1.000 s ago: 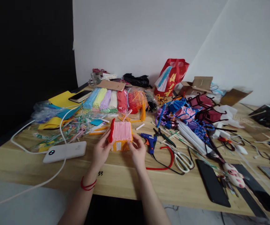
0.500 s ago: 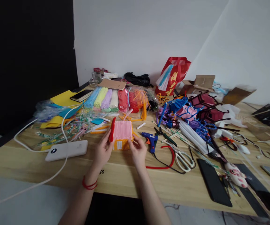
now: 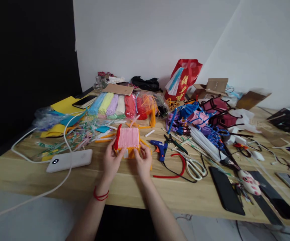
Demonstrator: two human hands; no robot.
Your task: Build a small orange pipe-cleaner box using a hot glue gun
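Note:
Between my two hands is a small house model made of pipe cleaners, with a pink roof, orange walls and a red strip along the roof's left edge. My left hand grips its left side, thumb on the front wall. On the right side, my right hand holds the lower corner with thumb and fingers. A pale panel on the front wall is partly covered by my thumbs. Just right of my right hand lies a blue glue gun, and below it a bent red pipe cleaner.
White-handled scissors and green-handled pliers lie right of the glue gun. A white power bank with a cable is at left. Bundles of coloured pipe cleaners lie behind. A black phone rests near the front edge.
The house model has tilted a little, and my thumbs now cover more of its front wall. My head view has shifted slightly, so the table appears moved a bit left.

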